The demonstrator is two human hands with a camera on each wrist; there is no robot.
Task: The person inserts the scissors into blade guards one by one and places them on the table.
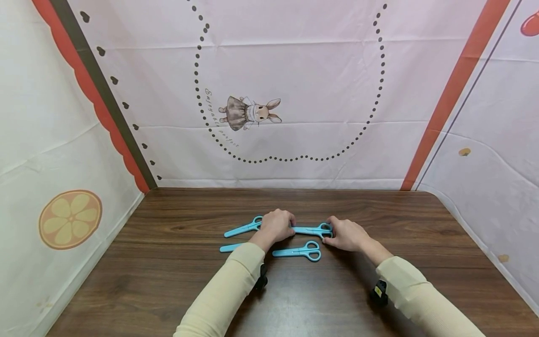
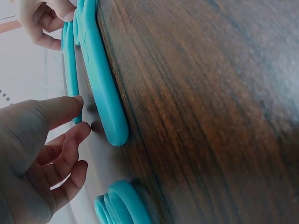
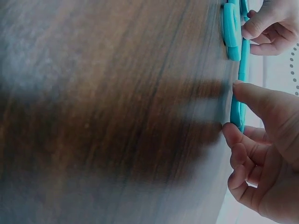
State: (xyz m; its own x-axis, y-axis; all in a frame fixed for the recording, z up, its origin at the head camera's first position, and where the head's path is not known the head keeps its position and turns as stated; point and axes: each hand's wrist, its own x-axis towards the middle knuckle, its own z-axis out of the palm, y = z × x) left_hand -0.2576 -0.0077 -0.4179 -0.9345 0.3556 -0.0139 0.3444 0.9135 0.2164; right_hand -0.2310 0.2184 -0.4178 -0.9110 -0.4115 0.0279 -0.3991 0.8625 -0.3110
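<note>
A dark wooden desk (image 1: 168, 281) carries four blue scissors, grouped toward its far edge near the middle. The far right scissors (image 1: 313, 230) are pinched at the blade end by the left hand (image 1: 275, 226) and at the handle loops by the right hand (image 1: 346, 235). The near right scissors (image 1: 300, 252) lie untouched just beside them.

Four scissors are lying on the table (image 1: 168, 281) in front of me. My left hand (image 1: 275, 225) is resting on the tip of the far right pair (image 1: 313, 230); my right hand (image 1: 347, 235) is touching its handles. The far left pair (image 1: 243, 228) is lying just left of my left hand. The near right pair (image 1: 298, 252) is sitting between my forearms, and the near left pair (image 1: 230, 247) is poking out from under my left wrist.
</note>
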